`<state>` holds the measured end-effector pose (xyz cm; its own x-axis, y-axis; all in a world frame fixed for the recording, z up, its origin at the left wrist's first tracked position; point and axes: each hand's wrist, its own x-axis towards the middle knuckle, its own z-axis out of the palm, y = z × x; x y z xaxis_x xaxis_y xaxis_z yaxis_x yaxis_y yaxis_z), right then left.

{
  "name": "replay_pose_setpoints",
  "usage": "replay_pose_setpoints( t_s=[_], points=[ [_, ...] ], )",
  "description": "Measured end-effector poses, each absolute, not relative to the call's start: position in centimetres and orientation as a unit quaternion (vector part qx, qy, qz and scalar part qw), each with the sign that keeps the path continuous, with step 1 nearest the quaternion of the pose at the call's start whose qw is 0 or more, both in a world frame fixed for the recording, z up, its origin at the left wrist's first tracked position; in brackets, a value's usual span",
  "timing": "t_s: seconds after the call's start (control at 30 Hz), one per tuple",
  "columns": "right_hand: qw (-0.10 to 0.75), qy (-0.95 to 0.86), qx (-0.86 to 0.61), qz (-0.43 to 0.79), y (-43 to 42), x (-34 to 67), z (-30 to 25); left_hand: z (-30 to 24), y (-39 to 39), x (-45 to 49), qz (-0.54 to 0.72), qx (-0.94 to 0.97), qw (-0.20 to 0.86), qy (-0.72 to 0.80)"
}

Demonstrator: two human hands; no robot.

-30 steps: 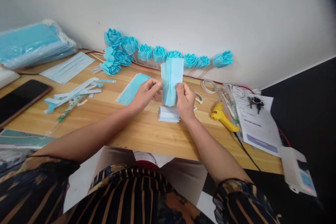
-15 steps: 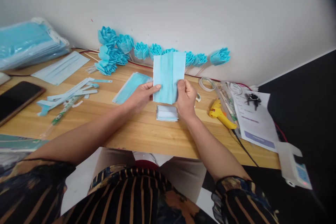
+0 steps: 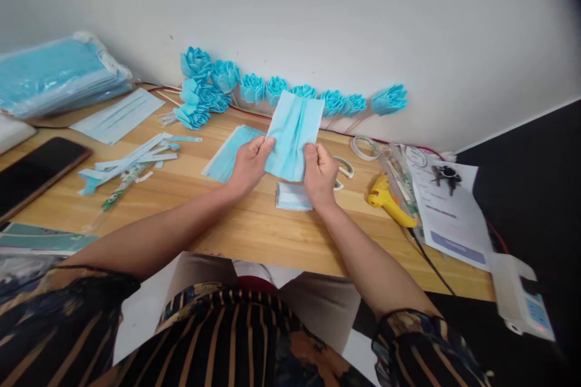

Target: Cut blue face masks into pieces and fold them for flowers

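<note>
Both hands hold up one light blue mask sheet [image 3: 292,134] above the wooden table [image 3: 245,230]. My left hand [image 3: 249,163] pinches its lower left edge. My right hand [image 3: 320,172] grips its lower right corner. The sheet stands tilted, top leaning right. Under my right hand lies a small stack of folded blue pieces [image 3: 293,196]. Another flat blue mask [image 3: 227,154] lies on the table just left of my left hand.
A row of blue fabric flowers [image 3: 272,92] lines the wall. Cut strips [image 3: 127,162], a flat mask [image 3: 117,115], a bagged pack of masks [image 3: 54,75] and a phone [image 3: 36,172] lie left. Tape rolls [image 3: 363,147], yellow glue gun [image 3: 389,201], papers with keys [image 3: 447,205] lie right.
The sheet was narrower and pinched a second ago; it has been spread wider and now tilts to the right. Both hands stay at its bottom edge.
</note>
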<state>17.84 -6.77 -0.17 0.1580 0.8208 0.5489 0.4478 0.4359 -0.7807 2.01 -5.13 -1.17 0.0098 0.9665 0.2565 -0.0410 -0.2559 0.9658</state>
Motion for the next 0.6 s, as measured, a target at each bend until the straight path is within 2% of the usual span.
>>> replay_pose_setpoints(
  t_s=[0.3, 0.47, 0.6],
  points=[
    [0.599, -0.592, -0.521, 0.140, -5.90, 18.50, -0.20, -0.87, -4.36, 1.58, 0.597, 0.508, 0.477, 0.397],
    [0.598, -0.594, -0.520, 0.136, -6.02, 18.57, -0.18, -0.67, -4.52, 1.54, 0.603, 0.528, 0.444, 0.400],
    [0.594, -0.593, -0.526, 0.138, -6.19, 18.52, -0.21, -0.85, -4.74, 1.64, 0.587, 0.530, 0.462, 0.400]
  ],
)
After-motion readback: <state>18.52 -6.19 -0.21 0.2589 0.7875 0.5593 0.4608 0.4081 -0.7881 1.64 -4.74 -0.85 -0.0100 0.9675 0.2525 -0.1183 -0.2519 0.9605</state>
